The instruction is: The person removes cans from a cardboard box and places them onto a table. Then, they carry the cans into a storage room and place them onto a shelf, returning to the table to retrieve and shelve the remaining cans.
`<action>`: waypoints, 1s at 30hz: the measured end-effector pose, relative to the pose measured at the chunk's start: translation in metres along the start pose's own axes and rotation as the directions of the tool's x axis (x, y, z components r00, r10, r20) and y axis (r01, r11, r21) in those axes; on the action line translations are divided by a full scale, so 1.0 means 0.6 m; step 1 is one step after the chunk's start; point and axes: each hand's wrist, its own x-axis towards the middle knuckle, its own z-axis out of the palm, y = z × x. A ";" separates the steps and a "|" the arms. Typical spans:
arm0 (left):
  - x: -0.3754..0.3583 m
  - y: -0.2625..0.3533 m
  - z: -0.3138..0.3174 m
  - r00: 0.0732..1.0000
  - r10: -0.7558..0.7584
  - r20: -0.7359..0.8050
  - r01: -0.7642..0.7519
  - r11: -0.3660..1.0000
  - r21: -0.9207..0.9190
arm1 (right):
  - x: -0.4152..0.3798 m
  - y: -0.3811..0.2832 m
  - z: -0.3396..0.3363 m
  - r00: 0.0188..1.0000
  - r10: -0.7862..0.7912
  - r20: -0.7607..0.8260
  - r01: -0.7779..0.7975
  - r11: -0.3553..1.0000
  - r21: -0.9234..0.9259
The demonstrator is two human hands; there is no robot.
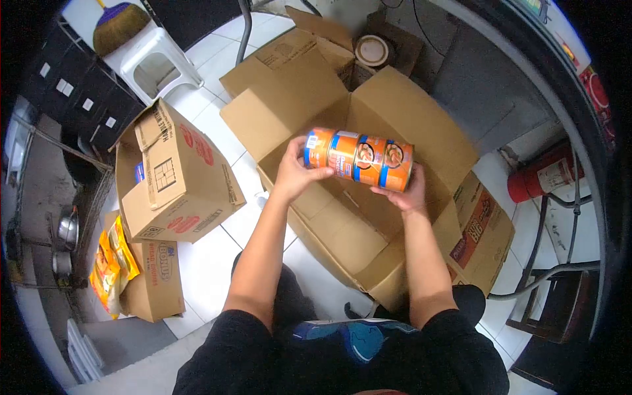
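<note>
Between my two hands I hold a row of several orange and blue food cans (359,158) lying on their sides, end to end. My left hand (295,172) is closed around the left end of the row. At the right end, my right hand (409,192) grips the last can from below and the side. The cans are above a large open cardboard box (418,115), whose flaps are spread outward. Part of the box's inside is hidden behind the cans and my forearms.
A tall carton (201,191) stands at left, beside a smaller carton (158,276) with yellow packets (118,263) on it. Behind are a white stool (155,66) and a broom (120,29). Another carton (484,230) and a red cylinder (540,179) are at right.
</note>
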 end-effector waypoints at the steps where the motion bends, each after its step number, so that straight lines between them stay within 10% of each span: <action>1: -0.015 0.020 0.008 0.998 0.059 0.012 -0.059 0.998 0.003 | -0.012 -0.014 0.015 0.992 -0.125 -0.014 0.117 0.961 -0.252; 4: -0.049 0.080 0.037 0.960 0.277 0.041 -0.262 0.835 0.484 | -0.056 -0.095 0.105 0.989 0.106 0.104 -0.096 0.991 -0.098; 8: -0.069 0.080 0.065 0.971 0.237 0.002 -0.215 0.875 0.433 | -0.089 -0.149 0.239 0.997 0.040 0.060 -0.009 0.896 -0.444; 13: -0.090 0.112 0.102 0.988 0.136 0.071 -0.122 0.977 -0.177 | -0.089 -0.149 0.347 0.875 -0.390 0.287 0.479 0.787 -0.389; 17: -0.097 0.149 0.099 0.974 0.213 0.077 -0.186 0.946 -0.265 | -0.093 -0.119 0.365 0.589 -0.544 0.598 0.806 0.442 -0.393; 21: -0.130 0.223 0.088 0.958 0.238 0.158 -0.208 0.961 -0.185 | -0.140 -0.125 0.386 0.309 -0.508 0.804 0.864 -0.204 -0.461; 26: -0.160 0.323 0.078 0.954 0.191 0.230 -0.170 0.980 -0.107 | -0.229 -0.155 0.525 -0.036 -0.374 0.927 0.846 -0.505 -0.170; 30: -0.125 0.466 0.147 0.823 0.450 0.346 -0.359 0.885 -0.298 | -0.309 -0.233 0.594 -0.160 -0.377 0.912 0.695 -0.699 -0.168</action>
